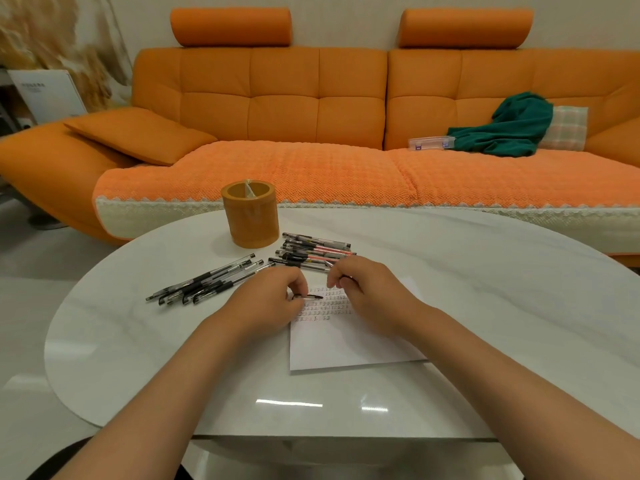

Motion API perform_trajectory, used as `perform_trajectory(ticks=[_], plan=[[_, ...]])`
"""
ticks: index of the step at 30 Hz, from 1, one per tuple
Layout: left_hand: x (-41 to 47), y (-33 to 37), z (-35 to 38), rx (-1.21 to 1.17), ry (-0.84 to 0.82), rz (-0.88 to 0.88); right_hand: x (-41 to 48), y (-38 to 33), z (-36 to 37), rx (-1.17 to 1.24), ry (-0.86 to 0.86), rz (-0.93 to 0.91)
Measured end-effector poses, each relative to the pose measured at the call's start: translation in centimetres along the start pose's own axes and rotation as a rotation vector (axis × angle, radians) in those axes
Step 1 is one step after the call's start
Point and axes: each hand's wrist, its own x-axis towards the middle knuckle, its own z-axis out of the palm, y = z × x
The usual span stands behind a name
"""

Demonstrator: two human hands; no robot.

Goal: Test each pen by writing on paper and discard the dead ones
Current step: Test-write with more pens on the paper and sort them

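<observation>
A white paper [346, 344] with rows of small written marks lies on the table in front of me. My left hand [273, 301] is closed around a pen [313, 297], whose dark tip sticks out to the right over the written rows. My right hand [370, 289] hovers just right of that tip, fingers curled on a small dark piece [343, 278] that looks like the pen's cap. Several black pens [207, 280] lie in a loose group to the left. Another group of pens [313, 251], some with red parts, lies beyond my hands.
An orange cylindrical pen holder [251, 220] stands behind the pens on the white oval table [485, 306]. Beyond the table is an orange sofa [284, 109] with a clear plastic box [431, 143] and a green cloth [509, 128].
</observation>
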Motion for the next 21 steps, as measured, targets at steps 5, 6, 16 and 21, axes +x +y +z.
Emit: perform_trajectory(ticks=[5, 6, 16, 21], plan=[[0.4, 0.2, 0.4, 0.081, -0.020, 0.013, 0.3, -0.9, -0.3, 0.481, 0.043, 0.152], [0.4, 0.2, 0.5, 0.085, -0.013, 0.010, 0.4, -0.9, -0.3, 0.556, 0.039, 0.169], [1.3, -0.1, 0.6, 0.009, -0.103, -0.058, -0.4, -0.9, 0.5, 0.672, -0.029, 0.264], [2.0, -0.5, 0.6, 0.004, -0.141, -0.069, -0.8, -0.6, 0.5, 0.549, -0.066, 0.285]])
